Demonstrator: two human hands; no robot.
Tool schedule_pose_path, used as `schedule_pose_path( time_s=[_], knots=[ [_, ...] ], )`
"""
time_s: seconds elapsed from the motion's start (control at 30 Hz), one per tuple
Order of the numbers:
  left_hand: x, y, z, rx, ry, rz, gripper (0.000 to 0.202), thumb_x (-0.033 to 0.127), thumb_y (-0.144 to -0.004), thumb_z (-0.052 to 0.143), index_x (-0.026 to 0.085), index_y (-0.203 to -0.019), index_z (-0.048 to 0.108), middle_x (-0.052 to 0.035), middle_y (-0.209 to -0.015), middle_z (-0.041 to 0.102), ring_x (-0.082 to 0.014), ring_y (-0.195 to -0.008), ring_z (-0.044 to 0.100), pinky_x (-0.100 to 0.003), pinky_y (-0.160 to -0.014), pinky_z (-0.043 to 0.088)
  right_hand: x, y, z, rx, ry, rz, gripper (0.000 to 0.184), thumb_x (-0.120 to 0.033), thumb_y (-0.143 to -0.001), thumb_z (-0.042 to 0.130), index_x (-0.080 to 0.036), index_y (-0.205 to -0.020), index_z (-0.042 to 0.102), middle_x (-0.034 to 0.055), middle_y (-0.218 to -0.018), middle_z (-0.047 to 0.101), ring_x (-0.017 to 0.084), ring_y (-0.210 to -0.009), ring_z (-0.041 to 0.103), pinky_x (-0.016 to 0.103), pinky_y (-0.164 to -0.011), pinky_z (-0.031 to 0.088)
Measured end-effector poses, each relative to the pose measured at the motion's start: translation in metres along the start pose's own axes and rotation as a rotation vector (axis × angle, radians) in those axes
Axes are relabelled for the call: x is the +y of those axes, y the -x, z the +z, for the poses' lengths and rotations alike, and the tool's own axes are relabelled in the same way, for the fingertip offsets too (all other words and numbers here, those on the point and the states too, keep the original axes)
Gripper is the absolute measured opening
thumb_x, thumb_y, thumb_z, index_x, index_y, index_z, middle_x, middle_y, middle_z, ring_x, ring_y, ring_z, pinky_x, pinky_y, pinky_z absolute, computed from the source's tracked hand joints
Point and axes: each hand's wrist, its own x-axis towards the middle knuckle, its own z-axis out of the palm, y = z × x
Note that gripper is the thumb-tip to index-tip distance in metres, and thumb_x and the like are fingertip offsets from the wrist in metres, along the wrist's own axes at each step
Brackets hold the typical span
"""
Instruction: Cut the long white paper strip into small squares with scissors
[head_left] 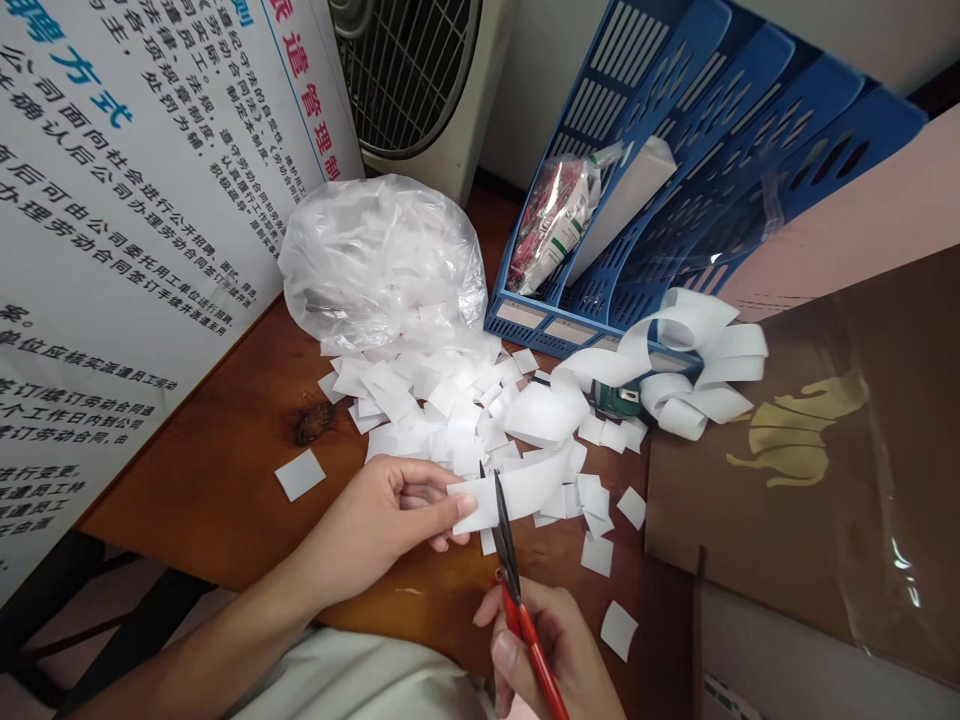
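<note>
Between thumb and fingers, my left hand (409, 505) pinches the end of a long white strip (536, 485). The strip runs right and curls up in loose loops toward the blue rack. My right hand (551, 640) grips red-handled scissors (517, 590), their dark blades pointing away from me. The blades are slightly apart, and the strip lies between them a short way right of my left fingers. Beneath and beyond the strip is a heap of small white cut pieces (420, 400). A clear plastic bag (382, 260) with white contents lies behind the heap.
A blue file rack (525, 310) stands at the back right, holding a plastic-wrapped packet (559, 215). At right is a brown box (787, 520) with a gold animal print. A printed board (150, 180) leans at left, near a fan (412, 80). Loose squares lie on the wooden table (225, 470).
</note>
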Motion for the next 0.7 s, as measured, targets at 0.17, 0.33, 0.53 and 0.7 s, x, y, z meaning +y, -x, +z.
schedule_pose_path(
  time_s=[0.17,0.33,0.53,0.7],
  knots=[
    [-0.0008,-0.0013,0.0002,0.0,-0.01,0.004,0.018,0.024,-0.082,0.079,0.016,-0.099,0.081,-0.0033,-0.075,0.078,-0.0116,-0.064,0.063,-0.019,-0.064,0.05,-0.0017,0.0,0.0,-0.002,0.005,-0.005,0.078,-0.083,-0.074,0.06,-0.009,-0.099,0.056,-0.0025,-0.063,0.05,0.005,-0.05,0.051,0.016,-0.052,0.037],
    [-0.0005,-0.0013,0.0001,-0.002,-0.011,0.001,0.019,0.023,-0.082,0.079,0.016,-0.1,0.081,-0.0031,-0.074,0.078,-0.0112,-0.064,0.063,-0.018,-0.064,0.05,-0.0023,0.0003,-0.0002,-0.01,0.012,-0.015,0.077,-0.082,-0.075,0.06,-0.009,-0.098,0.057,-0.0024,-0.06,0.05,0.005,-0.05,0.051,0.016,-0.053,0.037],
    [-0.0009,-0.0001,0.0002,0.003,-0.015,0.001,0.019,0.024,-0.082,0.079,0.015,-0.099,0.081,-0.0032,-0.074,0.078,-0.0117,-0.064,0.063,-0.019,-0.064,0.051,0.0,0.0009,0.0003,0.008,0.005,-0.003,0.078,-0.082,-0.074,0.06,-0.009,-0.1,0.056,-0.0021,-0.062,0.05,0.005,-0.05,0.051,0.017,-0.052,0.038],
    [0.0002,-0.0008,0.0013,0.014,-0.001,-0.007,0.018,0.023,-0.08,0.081,0.015,-0.095,0.081,-0.0032,-0.073,0.078,-0.012,-0.063,0.064,-0.019,-0.064,0.051,0.0026,0.0003,0.0004,0.004,-0.016,-0.009,0.075,-0.08,-0.075,0.062,-0.01,-0.099,0.055,-0.0033,-0.062,0.049,0.005,-0.049,0.052,0.017,-0.052,0.038]
  ],
)
